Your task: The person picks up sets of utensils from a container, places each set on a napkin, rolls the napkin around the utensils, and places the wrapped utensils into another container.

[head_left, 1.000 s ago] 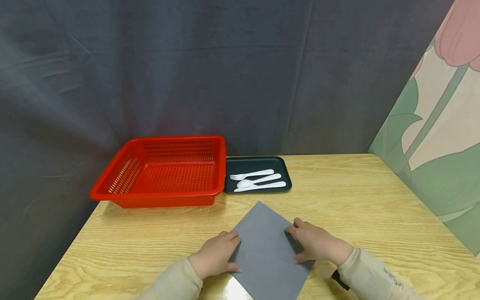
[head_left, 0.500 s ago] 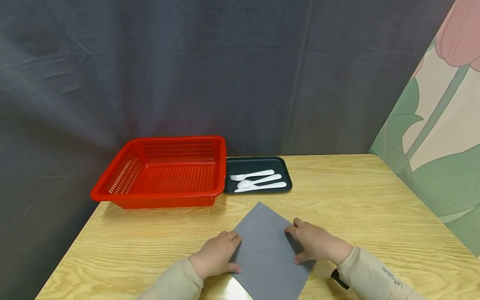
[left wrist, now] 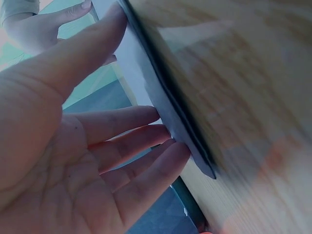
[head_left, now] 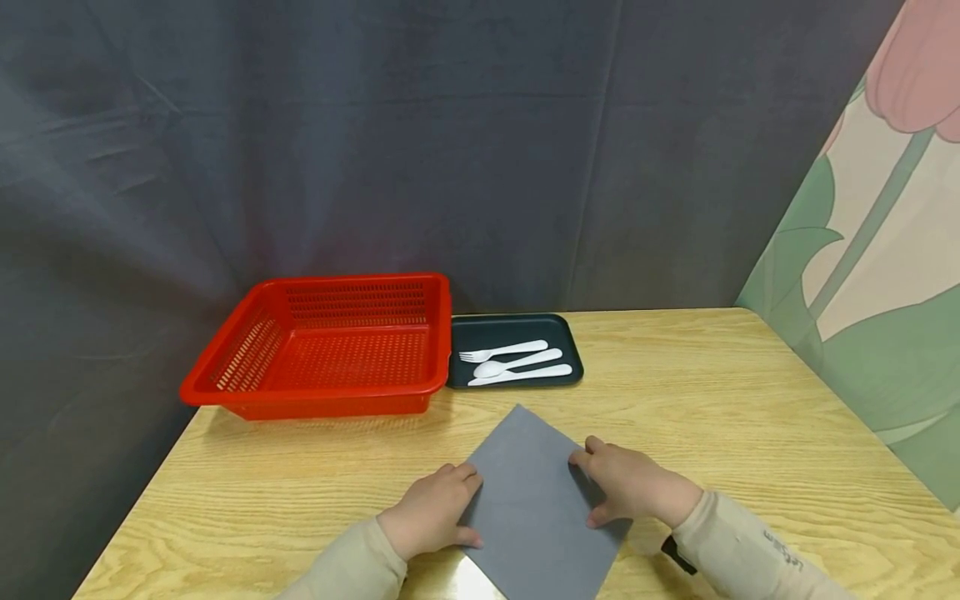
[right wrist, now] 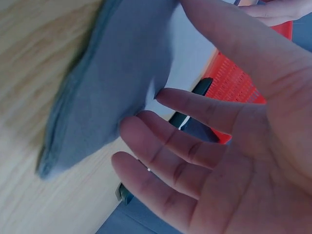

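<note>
Touching opposite sides, my spread left hand [head_left: 431, 514] and right hand [head_left: 632, 485] flank the folded gray cloth [head_left: 531, 504], one corner pointing far.

Head view: even, bright light. White glare on the tabletop [head_left: 735, 425], left of the gray cloth [head_left: 536, 500]; soft shadow under the red basket [head_left: 330, 406], beyond the cloth to its left. Wrist views dimmer, bluish, hazy; tabletop beside the cloth blurs, reddish sheen past its corner in the left one.
</note>
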